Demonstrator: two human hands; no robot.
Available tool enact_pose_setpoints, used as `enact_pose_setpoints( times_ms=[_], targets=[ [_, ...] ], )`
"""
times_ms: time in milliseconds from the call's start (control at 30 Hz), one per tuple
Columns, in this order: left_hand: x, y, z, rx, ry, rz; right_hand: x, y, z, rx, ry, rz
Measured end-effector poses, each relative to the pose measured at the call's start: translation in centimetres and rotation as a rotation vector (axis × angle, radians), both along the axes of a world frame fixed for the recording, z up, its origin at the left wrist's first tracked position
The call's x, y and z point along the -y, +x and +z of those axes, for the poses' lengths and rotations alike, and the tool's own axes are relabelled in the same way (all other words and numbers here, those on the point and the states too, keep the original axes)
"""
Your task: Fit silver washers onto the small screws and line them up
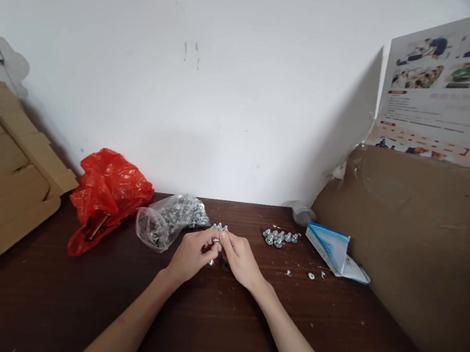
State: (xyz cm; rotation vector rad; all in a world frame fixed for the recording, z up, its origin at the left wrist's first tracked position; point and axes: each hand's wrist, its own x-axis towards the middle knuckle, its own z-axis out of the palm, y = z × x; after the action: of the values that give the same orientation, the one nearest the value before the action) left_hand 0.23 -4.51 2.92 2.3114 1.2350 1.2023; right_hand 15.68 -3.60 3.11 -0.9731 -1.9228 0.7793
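Metal part: small, in the fingertips of the left hand (190,255), above the tabletop (198,321); its long axis seems to run sideways, toward the right hand (244,262).
Left hand: fingers closed on the part.
Right hand: fingertips meeting the left's; own grip hidden.
Nearer hand: left.
Loose metal pieces (279,238): grouped beyond the right hand, to its right.
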Motion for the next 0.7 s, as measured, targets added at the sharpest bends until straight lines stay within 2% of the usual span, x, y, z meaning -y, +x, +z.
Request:
enact_pose_setpoints(
  times_ms=[267, 533, 700],
  targets=[
    [-0.25, -0.46, 0.02, -0.021, 0.038, 0.081, 0.59, 0.45, 1.01, 0.042, 0.069, 0.016],
    [-0.24, -0.05, -0.17, -0.030, 0.054, 0.043, 0.13, 0.35, 0.25, 0.188, 0.111, -0.049],
    [-0.16, -0.06, 0.03, -0.013, 0.051, 0.058, 0.34, 0.67, 0.87, 0.167, 0.062, -0.065]
  ],
)
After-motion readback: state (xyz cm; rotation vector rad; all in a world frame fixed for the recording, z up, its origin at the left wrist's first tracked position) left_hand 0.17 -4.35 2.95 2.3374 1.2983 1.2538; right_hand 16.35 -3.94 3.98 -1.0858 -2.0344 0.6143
